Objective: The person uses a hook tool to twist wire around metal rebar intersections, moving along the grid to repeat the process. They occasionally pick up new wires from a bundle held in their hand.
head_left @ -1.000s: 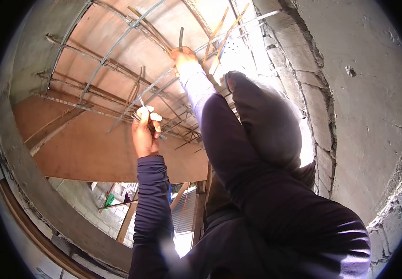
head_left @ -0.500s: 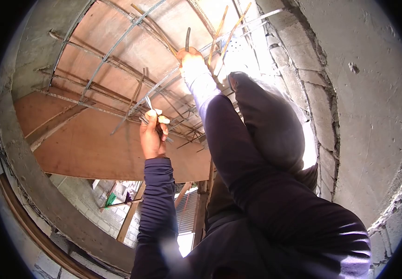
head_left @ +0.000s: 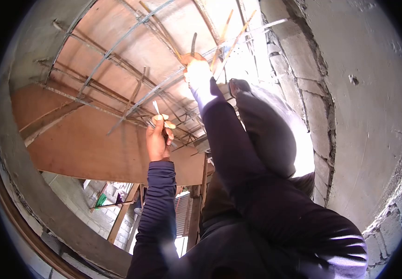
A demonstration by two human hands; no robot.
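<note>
My left hand is raised below the steel bars, fingers pinched round a small bundle of thin grey tie wires. The wire tips stick up past the thumb. Higher up and to the right, my right hand is closed at the grid of rebar. A dark, slightly bent rod rises out of that fist. Strong glare washes out the wrist and part of the fingers, so the grip's details are hidden.
Reddish formwork boards lie behind the bars. Rusty bar ends jut out near my right hand. A block wall stands on the right. My bent knee is close to my right arm. A wooden prop shows below.
The view has shifted slightly. My left hand sits a little lower against the bars, still holding the wires. My right hand stays closed at about the same spot on the grid.
</note>
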